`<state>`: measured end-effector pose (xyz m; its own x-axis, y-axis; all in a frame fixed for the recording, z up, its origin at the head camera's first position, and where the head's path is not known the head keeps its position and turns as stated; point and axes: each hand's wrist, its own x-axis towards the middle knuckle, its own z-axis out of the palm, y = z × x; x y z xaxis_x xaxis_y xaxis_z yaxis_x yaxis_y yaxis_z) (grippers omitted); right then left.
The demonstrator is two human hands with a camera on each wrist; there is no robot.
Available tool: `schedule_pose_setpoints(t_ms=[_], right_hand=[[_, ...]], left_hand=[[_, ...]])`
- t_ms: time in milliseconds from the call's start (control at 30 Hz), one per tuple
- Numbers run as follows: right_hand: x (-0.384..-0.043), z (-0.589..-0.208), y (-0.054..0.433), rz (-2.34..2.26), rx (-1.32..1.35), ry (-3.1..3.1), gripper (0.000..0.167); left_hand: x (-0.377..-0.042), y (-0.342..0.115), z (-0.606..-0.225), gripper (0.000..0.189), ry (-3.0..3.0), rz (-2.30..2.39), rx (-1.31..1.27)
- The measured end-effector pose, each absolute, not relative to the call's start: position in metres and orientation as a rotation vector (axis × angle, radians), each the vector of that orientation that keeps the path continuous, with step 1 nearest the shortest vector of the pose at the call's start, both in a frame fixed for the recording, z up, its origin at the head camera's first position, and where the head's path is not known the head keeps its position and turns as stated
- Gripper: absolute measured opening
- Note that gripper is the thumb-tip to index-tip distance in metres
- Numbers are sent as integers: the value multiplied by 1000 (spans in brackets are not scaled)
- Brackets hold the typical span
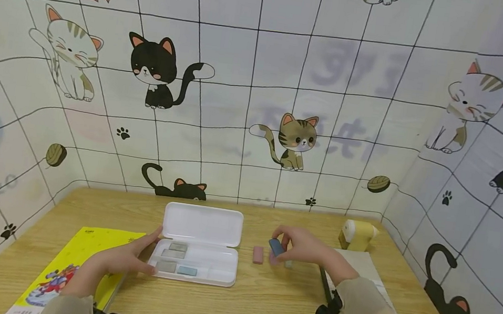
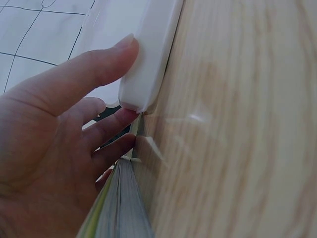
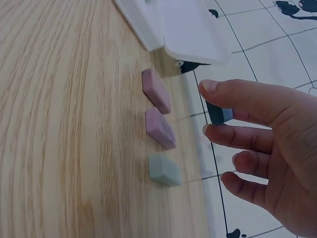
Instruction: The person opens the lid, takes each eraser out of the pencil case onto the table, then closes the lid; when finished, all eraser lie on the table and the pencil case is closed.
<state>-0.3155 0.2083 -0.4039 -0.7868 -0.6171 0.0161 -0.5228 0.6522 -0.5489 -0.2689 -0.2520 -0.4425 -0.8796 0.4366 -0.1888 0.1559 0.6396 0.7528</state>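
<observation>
My right hand (image 1: 299, 244) pinches a small dark blue block, perhaps an eraser (image 1: 275, 247), between thumb and fingers above the table. In the right wrist view, a pink block (image 3: 156, 91), a mauve block (image 3: 160, 128) and a pale green block (image 3: 164, 170) lie in a row below that hand. To their left stands a white plastic case (image 1: 223, 267) with its lid raised. Several grey blocks (image 1: 165, 266) and a light blue block (image 1: 187, 271) lie inside it. My left hand (image 1: 126, 257) touches the case's left end, its thumb at the near corner and fingers farther back.
A yellow book (image 1: 77, 251) lies under my left forearm. Beneath the right forearm is a flat pale thing with a dark edge (image 1: 364, 262), partly hidden. Behind it stands a yellow and white object (image 1: 357, 236). A cat-patterned sheet (image 1: 249, 98) rises behind the wooden table (image 1: 221, 312).
</observation>
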Motion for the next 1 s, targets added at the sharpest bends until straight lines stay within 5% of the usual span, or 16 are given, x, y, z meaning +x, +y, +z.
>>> schedule_pose_setpoints(t_ms=[1000], right_hand=[[-309,-420,264,-786,-736,2873,36]], left_hand=[[-271,-254,-447,113,2478,1153,407]])
